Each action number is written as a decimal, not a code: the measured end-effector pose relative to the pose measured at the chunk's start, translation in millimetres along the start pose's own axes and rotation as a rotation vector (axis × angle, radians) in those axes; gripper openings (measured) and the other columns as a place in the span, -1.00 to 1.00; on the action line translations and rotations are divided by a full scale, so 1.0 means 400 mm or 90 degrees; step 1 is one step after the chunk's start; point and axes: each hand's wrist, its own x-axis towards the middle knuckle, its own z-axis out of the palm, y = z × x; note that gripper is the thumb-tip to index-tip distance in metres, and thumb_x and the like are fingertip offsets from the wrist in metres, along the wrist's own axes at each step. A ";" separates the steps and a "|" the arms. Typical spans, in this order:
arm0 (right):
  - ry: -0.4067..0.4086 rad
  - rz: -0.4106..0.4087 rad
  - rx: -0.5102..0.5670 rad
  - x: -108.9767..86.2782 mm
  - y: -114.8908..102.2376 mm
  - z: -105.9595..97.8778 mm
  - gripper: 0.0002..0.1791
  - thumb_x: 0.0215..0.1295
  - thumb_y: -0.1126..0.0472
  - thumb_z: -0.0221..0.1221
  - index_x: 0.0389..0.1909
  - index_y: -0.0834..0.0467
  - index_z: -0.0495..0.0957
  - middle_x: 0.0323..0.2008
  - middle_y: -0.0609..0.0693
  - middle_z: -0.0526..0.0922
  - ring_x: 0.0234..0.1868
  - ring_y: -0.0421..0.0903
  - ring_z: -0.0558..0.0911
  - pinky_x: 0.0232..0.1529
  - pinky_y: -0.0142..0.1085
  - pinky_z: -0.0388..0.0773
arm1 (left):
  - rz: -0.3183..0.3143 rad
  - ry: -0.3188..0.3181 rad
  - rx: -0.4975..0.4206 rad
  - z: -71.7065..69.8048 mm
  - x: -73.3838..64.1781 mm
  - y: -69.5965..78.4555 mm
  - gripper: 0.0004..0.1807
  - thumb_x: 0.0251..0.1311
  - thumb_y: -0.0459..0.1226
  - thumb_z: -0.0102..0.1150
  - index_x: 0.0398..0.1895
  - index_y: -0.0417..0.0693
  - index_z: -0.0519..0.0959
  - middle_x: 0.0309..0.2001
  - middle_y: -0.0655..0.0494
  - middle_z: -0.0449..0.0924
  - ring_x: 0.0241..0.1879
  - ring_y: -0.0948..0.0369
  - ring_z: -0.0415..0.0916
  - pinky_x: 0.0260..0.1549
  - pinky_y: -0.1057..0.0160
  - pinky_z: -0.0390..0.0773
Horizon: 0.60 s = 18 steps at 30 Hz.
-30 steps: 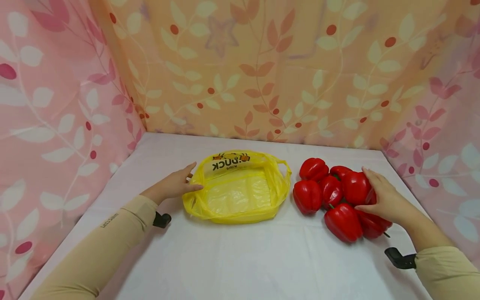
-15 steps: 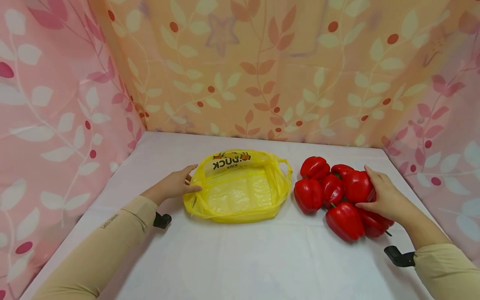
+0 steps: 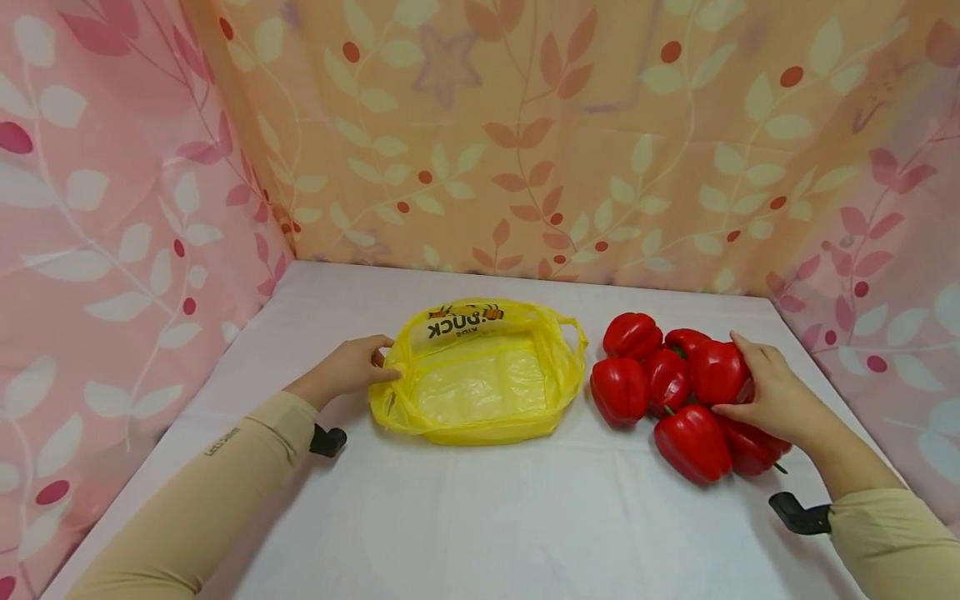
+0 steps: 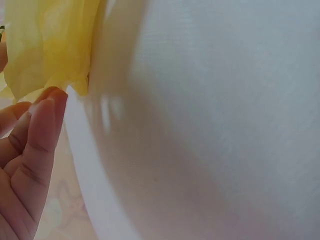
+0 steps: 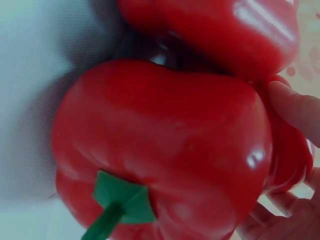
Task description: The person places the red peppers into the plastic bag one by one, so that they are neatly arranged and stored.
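Note:
A yellow plastic bag [image 3: 480, 383] with dark lettering lies mouth-up on the table. At its left edge my left hand [image 3: 351, 367] pinches the rim; in the left wrist view the fingertips [image 4: 56, 97] meet the yellow plastic. To the right of the bag several glossy red bell peppers sit in a cluster. My right hand [image 3: 776, 400] grips one bell pepper [image 3: 716, 372] at the cluster's right side, thumb and fingers on opposite sides. The right wrist view shows another bell pepper [image 5: 165, 135] with a green stem in front, hiding much of the gripped one.
A white cloth covers the table [image 3: 480, 517]. Patterned fabric walls rise at the back [image 3: 480, 167], on the left [image 3: 112, 250] and on the right. A front bell pepper [image 3: 693, 444] lies nearest the table's front, with another beneath my right hand.
The left hand's fingers have curled in onto the bag's rim. My right hand has settled closer around the bell pepper; the peppers keep their places.

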 end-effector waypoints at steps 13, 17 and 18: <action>0.015 0.007 0.004 -0.005 -0.001 -0.022 0.29 -0.16 0.00 0.41 0.38 0.28 -0.31 0.13 0.51 0.03 0.04 0.45 0.13 -0.24 0.29 0.38 | -0.075 -0.037 -0.127 0.000 0.003 0.007 -0.30 0.01 0.00 0.27 0.21 0.00 0.27 -0.26 0.00 0.44 -0.35 0.13 0.38 -0.39 0.28 0.42; 0.021 0.010 0.003 -0.004 0.004 -0.027 0.30 -0.16 -0.04 0.41 0.38 0.29 -0.32 0.12 0.51 0.04 0.03 0.45 0.15 -0.22 0.30 0.35 | -0.098 -0.036 -0.168 0.003 0.007 0.011 -0.31 0.03 -0.04 0.27 0.23 0.05 0.24 -0.21 -0.01 0.44 -0.31 0.12 0.39 -0.36 0.28 0.44; 0.024 0.010 0.003 -0.004 0.005 -0.029 0.30 -0.16 -0.03 0.41 0.38 0.29 -0.32 0.12 0.51 0.05 0.03 0.45 0.15 -0.21 0.30 0.34 | -0.101 -0.034 -0.176 0.003 0.008 0.012 -0.32 0.05 -0.07 0.26 0.23 0.06 0.24 -0.21 -0.01 0.45 -0.31 0.12 0.40 -0.36 0.28 0.44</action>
